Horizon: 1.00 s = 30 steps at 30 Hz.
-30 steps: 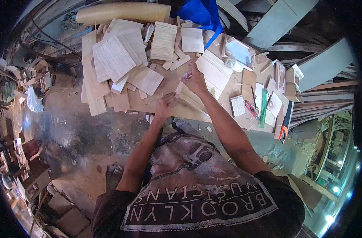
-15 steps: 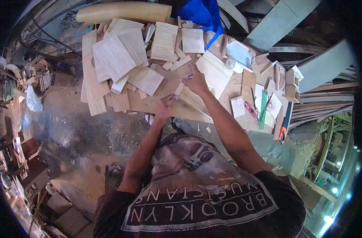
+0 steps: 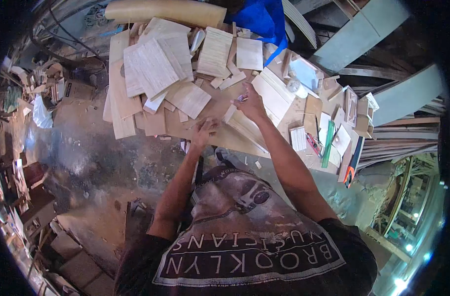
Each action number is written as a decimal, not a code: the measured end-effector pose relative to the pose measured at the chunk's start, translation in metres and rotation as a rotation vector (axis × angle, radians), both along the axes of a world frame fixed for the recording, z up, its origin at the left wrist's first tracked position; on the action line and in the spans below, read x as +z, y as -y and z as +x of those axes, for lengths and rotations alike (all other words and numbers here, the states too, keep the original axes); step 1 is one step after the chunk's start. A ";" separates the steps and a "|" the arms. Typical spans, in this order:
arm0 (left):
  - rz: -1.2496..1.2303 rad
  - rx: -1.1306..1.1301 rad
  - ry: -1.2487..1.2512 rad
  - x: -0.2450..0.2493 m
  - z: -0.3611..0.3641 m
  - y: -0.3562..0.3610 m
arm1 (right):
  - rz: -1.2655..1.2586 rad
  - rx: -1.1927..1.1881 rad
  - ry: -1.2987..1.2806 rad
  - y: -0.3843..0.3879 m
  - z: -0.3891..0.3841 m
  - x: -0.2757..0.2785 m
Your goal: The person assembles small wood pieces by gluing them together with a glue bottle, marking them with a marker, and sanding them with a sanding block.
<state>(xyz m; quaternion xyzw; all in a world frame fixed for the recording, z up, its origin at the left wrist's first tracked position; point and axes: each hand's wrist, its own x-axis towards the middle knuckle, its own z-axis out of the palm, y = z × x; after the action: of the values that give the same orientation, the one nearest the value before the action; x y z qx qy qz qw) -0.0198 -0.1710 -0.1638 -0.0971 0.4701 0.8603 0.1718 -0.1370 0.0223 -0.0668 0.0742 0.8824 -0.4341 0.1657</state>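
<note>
My right hand (image 3: 250, 102) is closed around a small whitish object that I cannot make out, above the workbench (image 3: 225, 134). Below and beside it lie a narrow wooden strip (image 3: 245, 129) and a pale grooved board (image 3: 274, 93). Nearer the bench's front edge is my left hand (image 3: 205, 131), its fingers slightly curled; whether something thin is between them is too small to tell. Left of the hands, a square wooden piece (image 3: 188, 98) lies against a pile of pale boards (image 3: 151, 66).
Right on the bench are a green ruler (image 3: 328, 143), red-handled pliers (image 3: 313, 144), a saw with an orange handle (image 3: 350, 172) and a clear container (image 3: 294, 86). A blue cloth (image 3: 259, 22) and a rolled sheet (image 3: 166, 12) lie at the back.
My hands have moved apart; my left hand has come away from the light strip it was touching. The whole view has shifted slightly.
</note>
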 end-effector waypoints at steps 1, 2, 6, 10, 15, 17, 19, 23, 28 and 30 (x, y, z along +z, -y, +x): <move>-0.141 0.011 0.005 0.010 -0.001 -0.001 | 0.002 0.007 0.004 -0.002 0.001 -0.003; -0.282 0.022 0.011 0.020 -0.003 -0.001 | -0.020 0.006 -0.015 -0.003 0.002 -0.005; -0.275 0.086 -0.077 -0.008 -0.001 -0.003 | 0.036 0.028 -0.015 -0.002 0.001 -0.001; -0.393 0.092 -0.124 -0.004 0.000 -0.005 | -0.011 0.001 0.043 0.003 0.001 0.009; -0.114 0.140 -0.004 -0.025 0.002 -0.006 | -0.045 0.012 0.041 0.001 -0.003 0.004; -0.358 0.149 0.032 -0.003 0.002 -0.007 | -0.134 -0.017 0.038 0.000 -0.004 0.013; -0.418 0.212 -0.036 0.021 -0.001 -0.005 | -0.223 -0.050 0.036 0.003 -0.002 0.035; -0.455 0.326 -0.114 0.059 0.000 0.002 | -0.369 0.048 0.017 0.009 0.006 0.082; -0.365 0.266 -0.203 0.094 0.001 0.011 | -0.510 0.071 -0.029 0.009 0.016 0.096; -0.374 0.263 -0.228 0.113 0.000 0.015 | -0.581 0.082 -0.047 0.010 0.020 0.103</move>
<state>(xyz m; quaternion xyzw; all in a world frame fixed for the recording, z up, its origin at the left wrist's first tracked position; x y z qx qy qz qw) -0.0193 -0.1858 -0.0508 -0.0899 0.6206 0.7788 -0.0163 -0.1169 0.0127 0.0357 -0.0223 0.7270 -0.6632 0.1767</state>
